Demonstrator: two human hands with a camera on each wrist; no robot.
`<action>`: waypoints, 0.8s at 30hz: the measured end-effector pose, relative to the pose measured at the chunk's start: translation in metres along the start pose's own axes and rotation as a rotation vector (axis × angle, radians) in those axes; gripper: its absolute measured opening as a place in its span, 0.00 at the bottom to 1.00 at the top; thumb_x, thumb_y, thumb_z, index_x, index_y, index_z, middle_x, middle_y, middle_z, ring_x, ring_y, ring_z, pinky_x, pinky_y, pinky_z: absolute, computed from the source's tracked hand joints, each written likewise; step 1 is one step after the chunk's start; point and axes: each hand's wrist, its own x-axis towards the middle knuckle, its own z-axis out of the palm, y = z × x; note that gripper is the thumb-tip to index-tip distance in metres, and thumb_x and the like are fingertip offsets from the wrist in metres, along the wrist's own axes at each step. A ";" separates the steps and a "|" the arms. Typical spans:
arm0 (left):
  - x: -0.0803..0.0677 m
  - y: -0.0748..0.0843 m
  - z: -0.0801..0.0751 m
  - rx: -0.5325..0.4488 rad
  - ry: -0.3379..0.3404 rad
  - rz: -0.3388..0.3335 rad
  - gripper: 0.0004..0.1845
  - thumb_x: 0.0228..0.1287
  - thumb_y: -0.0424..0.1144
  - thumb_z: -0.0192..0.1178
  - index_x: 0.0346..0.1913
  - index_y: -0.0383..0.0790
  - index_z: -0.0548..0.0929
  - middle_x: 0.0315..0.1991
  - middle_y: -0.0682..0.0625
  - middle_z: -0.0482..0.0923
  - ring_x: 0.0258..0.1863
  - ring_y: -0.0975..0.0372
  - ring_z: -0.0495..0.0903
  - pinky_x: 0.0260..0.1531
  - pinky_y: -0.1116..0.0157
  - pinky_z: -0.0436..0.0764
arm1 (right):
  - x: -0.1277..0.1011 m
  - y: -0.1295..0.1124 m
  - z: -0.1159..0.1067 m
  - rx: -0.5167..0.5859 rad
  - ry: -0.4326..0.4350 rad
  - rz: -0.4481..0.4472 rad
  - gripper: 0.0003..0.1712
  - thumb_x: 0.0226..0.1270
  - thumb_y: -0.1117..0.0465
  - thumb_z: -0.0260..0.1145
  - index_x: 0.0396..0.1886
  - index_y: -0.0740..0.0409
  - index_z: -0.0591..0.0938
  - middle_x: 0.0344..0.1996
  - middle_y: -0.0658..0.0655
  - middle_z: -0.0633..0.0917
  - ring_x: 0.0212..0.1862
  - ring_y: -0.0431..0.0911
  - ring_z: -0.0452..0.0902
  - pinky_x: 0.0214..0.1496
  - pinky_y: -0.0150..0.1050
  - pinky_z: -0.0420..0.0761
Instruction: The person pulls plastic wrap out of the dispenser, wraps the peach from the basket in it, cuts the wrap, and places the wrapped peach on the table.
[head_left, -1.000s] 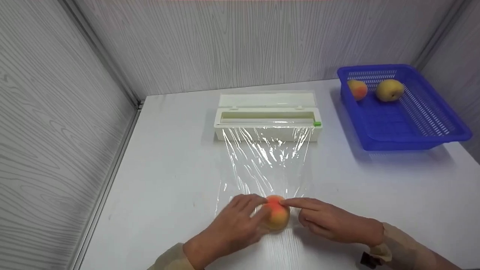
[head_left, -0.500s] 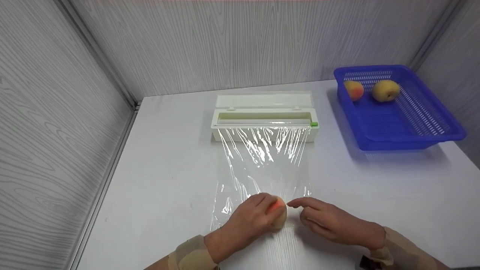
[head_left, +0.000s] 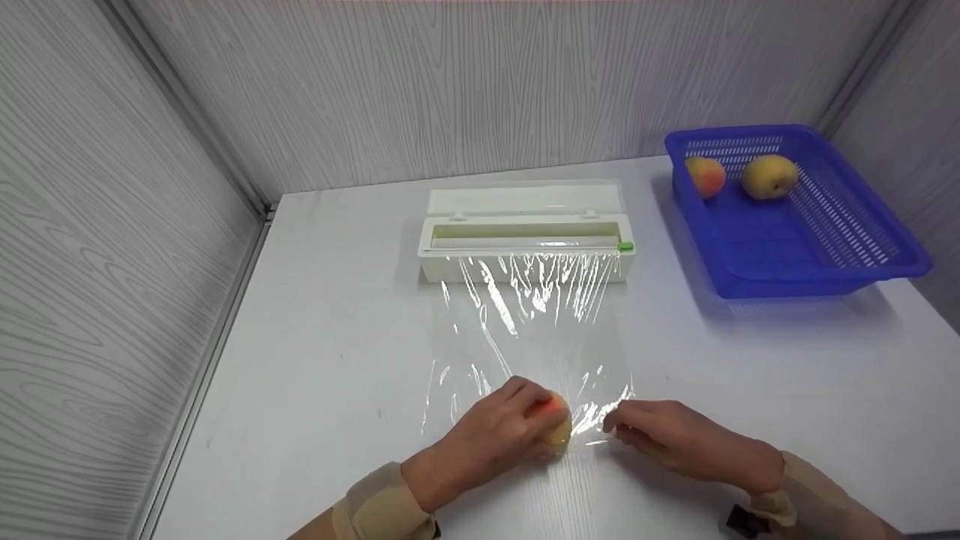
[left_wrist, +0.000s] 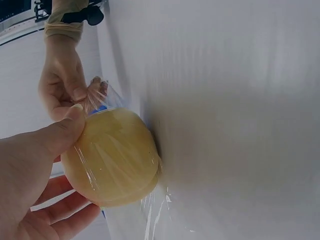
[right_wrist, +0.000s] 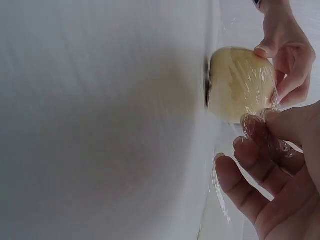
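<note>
A yellow fruit with a red blush, looking like a peach (left_wrist: 117, 160), stands on the table near its front. Clear plastic wrap (head_left: 525, 337) stretches from the dispenser to the fruit and lies over its side. My left hand (head_left: 495, 427) grips the fruit from the left, thumb and fingers around it. To the right of the fruit, my right hand (head_left: 682, 442) pinches a gathered bit of the wrap between thumb and index finger, as the right wrist view shows. That wrap is pulled taut away from the fruit.
A white wrap dispenser (head_left: 529, 268) with its lid raised and a green slider (head_left: 625, 246) stands behind the hands. At the back right is a blue basket (head_left: 787, 274) holding a yellow-red fruit (head_left: 705, 177) and a yellow fruit (head_left: 770, 177). Panels enclose the table (head_left: 322, 337).
My left hand has closed further around the fruit. My right hand has left the fruit's top and moved right, drawing wrap out with it.
</note>
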 end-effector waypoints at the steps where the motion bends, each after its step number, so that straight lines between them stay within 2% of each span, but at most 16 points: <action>1: 0.000 -0.001 0.000 -0.007 -0.005 0.000 0.20 0.52 0.52 0.73 0.46 0.49 0.81 0.44 0.53 0.78 0.47 0.62 0.76 0.45 0.72 0.81 | 0.000 0.001 -0.002 -0.001 -0.004 -0.003 0.15 0.59 0.76 0.67 0.41 0.55 0.80 0.31 0.45 0.82 0.32 0.31 0.75 0.36 0.20 0.74; 5: 0.004 -0.005 -0.002 -0.042 -0.028 0.004 0.20 0.53 0.52 0.73 0.45 0.50 0.81 0.44 0.53 0.78 0.47 0.62 0.76 0.41 0.72 0.82 | -0.001 0.003 -0.009 0.036 -0.031 0.027 0.11 0.62 0.73 0.68 0.39 0.54 0.80 0.28 0.46 0.84 0.29 0.29 0.77 0.33 0.19 0.75; 12: 0.009 -0.015 -0.004 -0.117 -0.058 -0.013 0.14 0.59 0.51 0.70 0.45 0.53 0.83 0.42 0.54 0.79 0.44 0.62 0.75 0.40 0.72 0.80 | -0.002 0.006 -0.011 0.032 -0.083 0.139 0.06 0.67 0.69 0.65 0.36 0.54 0.82 0.25 0.43 0.83 0.27 0.26 0.71 0.31 0.18 0.72; 17: 0.011 -0.020 -0.005 -0.181 -0.086 -0.031 0.13 0.61 0.50 0.68 0.47 0.53 0.84 0.42 0.53 0.80 0.44 0.62 0.76 0.40 0.72 0.80 | 0.000 0.008 -0.013 -0.011 -0.077 0.176 0.07 0.65 0.71 0.66 0.35 0.54 0.82 0.26 0.44 0.83 0.29 0.28 0.71 0.32 0.23 0.74; 24: 0.015 -0.031 -0.004 -0.316 -0.064 -0.053 0.11 0.63 0.45 0.68 0.47 0.49 0.87 0.42 0.51 0.81 0.42 0.61 0.78 0.42 0.73 0.79 | 0.003 0.006 -0.015 -0.050 -0.040 0.236 0.07 0.63 0.69 0.67 0.39 0.56 0.81 0.27 0.43 0.82 0.29 0.30 0.72 0.29 0.27 0.76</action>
